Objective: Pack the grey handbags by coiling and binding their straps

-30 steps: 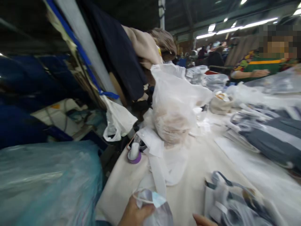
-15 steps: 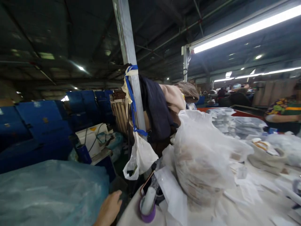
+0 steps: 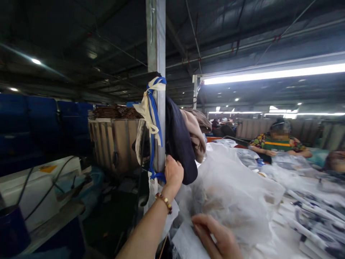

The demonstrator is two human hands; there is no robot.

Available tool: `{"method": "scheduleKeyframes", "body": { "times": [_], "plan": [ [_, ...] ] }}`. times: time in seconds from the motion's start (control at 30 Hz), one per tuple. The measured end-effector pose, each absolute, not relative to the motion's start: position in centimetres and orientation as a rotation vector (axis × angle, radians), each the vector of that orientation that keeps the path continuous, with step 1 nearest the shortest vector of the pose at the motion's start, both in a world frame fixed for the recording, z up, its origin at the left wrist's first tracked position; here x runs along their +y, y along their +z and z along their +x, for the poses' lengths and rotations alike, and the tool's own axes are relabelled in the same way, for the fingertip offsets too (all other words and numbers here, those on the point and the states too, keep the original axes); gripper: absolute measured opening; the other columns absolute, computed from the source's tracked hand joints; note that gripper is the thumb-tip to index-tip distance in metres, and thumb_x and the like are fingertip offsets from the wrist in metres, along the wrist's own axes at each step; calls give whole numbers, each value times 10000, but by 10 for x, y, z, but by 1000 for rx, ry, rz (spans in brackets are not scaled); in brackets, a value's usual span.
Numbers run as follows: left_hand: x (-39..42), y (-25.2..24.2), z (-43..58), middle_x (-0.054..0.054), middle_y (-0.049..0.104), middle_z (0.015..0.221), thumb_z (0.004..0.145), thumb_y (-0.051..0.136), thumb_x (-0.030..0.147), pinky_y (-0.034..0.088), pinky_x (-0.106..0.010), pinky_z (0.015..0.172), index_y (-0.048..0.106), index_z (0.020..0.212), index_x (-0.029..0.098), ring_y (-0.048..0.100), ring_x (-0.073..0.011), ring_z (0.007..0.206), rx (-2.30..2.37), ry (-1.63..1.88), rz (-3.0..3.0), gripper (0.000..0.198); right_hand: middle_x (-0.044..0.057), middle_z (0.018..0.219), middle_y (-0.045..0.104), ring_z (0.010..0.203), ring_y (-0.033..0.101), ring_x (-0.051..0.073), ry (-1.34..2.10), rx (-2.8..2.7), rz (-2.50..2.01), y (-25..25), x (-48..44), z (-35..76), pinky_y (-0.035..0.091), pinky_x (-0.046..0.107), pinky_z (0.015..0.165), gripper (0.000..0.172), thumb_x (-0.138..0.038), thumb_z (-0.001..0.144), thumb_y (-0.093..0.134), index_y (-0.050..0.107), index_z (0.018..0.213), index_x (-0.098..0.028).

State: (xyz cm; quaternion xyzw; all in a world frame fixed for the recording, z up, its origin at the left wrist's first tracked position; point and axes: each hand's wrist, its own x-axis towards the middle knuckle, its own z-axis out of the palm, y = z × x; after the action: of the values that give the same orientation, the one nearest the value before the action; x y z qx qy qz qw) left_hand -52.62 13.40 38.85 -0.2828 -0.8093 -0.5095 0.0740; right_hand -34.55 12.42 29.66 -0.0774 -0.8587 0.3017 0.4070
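A grey metal post [image 3: 156,43] stands upright near the middle, with blue and cream cloth strips [image 3: 152,108] tied round it. My left hand [image 3: 174,172], a beaded bracelet on its wrist, is at the right side of the post by the lower blue knot. Its fingertips are partly hidden, and what they hold, if anything, cannot be made out. Dark cloth [image 3: 182,144] hangs just right of that hand. My right hand [image 3: 212,233] is low in front of a full translucent white plastic bag [image 3: 229,183], its fingers bent and slightly apart, with nothing visible in them.
Across the table at the right, a person [image 3: 279,144] handles clear plastic packages. White and dark straps [image 3: 318,219] lie on the table. A white machine [image 3: 40,190] with cables is at the left, with cardboard [image 3: 121,140] and blue stacks [image 3: 40,118] behind.
The view has turned right and come nearer the post. My left hand has risen from the lower edge to the post. My right hand has come into view.
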Motion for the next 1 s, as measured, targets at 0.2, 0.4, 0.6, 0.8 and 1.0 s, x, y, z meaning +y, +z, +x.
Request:
{"method": "scheduleKeyframes", "body": {
  "times": [0.2,0.4,0.6,0.8,1.0],
  "plan": [
    [124,380,-541,-124,666,767,885,350,174,450,-304,664,558,893,144,654,-237,752,-2377,-1678,-883,211,61,802,685,704,648,160,793,-2175,-332,358,140,-422,495,233,608,277,-239,883,360,610,974,-163],
    [110,366,-538,-105,672,835,857,359,196,450,-322,701,573,925,181,641,-237,773,-2175,-1761,-1051,225,232,1219,553,1132,530,289,750,-2105,-626,382,167,-461,412,444,931,506,-324,876,368,446,1281,-32],
    [132,355,-522,-86,672,765,775,487,189,464,-319,694,648,789,227,624,-238,723,-1842,-1893,-1360,166,64,963,657,915,590,205,795,-2028,-514,409,193,-469,451,289,789,291,-400,774,532,603,942,-174],
    [160,365,-527,-157,631,1076,850,340,136,437,-370,917,606,1090,131,564,-257,1051,-1807,-1810,-1228,359,-5,574,501,577,463,154,685,-1977,-613,422,237,-462,365,254,532,218,-313,787,399,453,600,-215],
    [184,411,-567,-149,591,1174,781,343,-39,337,-363,1035,591,1119,119,492,-230,1172,-2076,-1511,-1144,449,-2,574,502,564,443,153,589,-2028,-601,437,239,-445,342,249,515,232,-347,768,407,436,574,-224]
  ]
}}
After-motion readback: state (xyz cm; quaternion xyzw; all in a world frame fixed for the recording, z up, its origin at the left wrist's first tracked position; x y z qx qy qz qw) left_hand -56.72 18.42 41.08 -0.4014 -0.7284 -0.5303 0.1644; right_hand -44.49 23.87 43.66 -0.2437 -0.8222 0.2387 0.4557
